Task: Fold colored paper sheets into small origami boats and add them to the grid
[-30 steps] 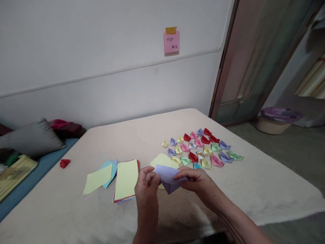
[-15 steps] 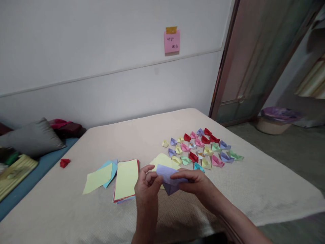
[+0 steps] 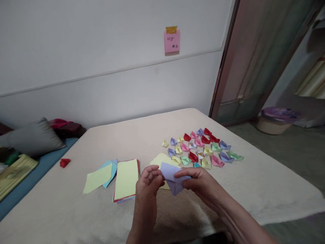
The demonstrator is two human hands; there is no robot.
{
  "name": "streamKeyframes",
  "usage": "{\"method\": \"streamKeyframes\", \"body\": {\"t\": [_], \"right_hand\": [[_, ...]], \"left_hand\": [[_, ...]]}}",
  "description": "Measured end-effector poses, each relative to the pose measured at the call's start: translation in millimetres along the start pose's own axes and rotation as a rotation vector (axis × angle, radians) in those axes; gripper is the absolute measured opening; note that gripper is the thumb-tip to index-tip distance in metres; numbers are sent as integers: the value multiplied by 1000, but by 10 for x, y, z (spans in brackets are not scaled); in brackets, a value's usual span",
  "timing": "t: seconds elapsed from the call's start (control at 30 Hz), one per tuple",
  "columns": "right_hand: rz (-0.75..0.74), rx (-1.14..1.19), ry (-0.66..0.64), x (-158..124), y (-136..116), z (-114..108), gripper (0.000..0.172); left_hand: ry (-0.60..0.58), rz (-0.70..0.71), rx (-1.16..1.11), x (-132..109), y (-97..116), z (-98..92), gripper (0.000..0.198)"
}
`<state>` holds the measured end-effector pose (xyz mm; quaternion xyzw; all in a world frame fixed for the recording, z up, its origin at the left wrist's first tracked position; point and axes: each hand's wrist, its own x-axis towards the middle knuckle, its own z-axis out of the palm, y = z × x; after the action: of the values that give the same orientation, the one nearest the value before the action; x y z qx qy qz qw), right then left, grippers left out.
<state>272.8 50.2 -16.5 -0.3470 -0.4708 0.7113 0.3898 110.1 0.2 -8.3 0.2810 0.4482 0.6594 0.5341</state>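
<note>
A folded purple paper (image 3: 172,171), with a flap across its top and a point below, is between my two hands. My right hand (image 3: 196,179) pinches its right side, thumb and forefinger on the near face. Curled fingers of my left hand (image 3: 150,181) are at the paper's left edge, the thumb beside it; how firmly they grip is hard to see. Behind the purple piece lies yellow paper (image 3: 160,158), partly covered. Several small folded paper boats (image 3: 193,157) in many colours stand in rows beyond my right hand.
Left of my hands lies a stack of coloured sheets (image 3: 127,179), yellow on top. Loose yellow (image 3: 98,178) and blue sheets (image 3: 113,174) overlap beside it. A red folded paper (image 3: 65,162) sits at the far left of the cloth-covered surface (image 3: 137,139). A white wall (image 3: 114,95) stands behind.
The folded purple paper has shifted slightly right and tilted, its right side lower. My left thumb has slid from its face to its left edge. My right hand still pinches it.
</note>
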Motion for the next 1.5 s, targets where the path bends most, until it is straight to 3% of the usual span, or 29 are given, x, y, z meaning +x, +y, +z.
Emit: {"method": "streamKeyframes", "body": {"t": [0.27,0.67,0.9,1.17,1.5], "right_hand": [[-20,-85,-29,6,2,-17,31],[-38,-249,-127,-13,-13,-23,32],[-53,-228,-85,0,-17,-78,31],[-63,-236,-70,-4,-15,-55,30],[-57,-238,-82,-6,-12,-44,31]], "left_hand": [[-12,37,92,46,-34,-47,30],[-77,-38,104,7,1,-9,27],[-24,-50,75,-28,28,10,16],[17,18,142,121,-153,-55,43],[90,70,116,32,-51,-8,28]]}}
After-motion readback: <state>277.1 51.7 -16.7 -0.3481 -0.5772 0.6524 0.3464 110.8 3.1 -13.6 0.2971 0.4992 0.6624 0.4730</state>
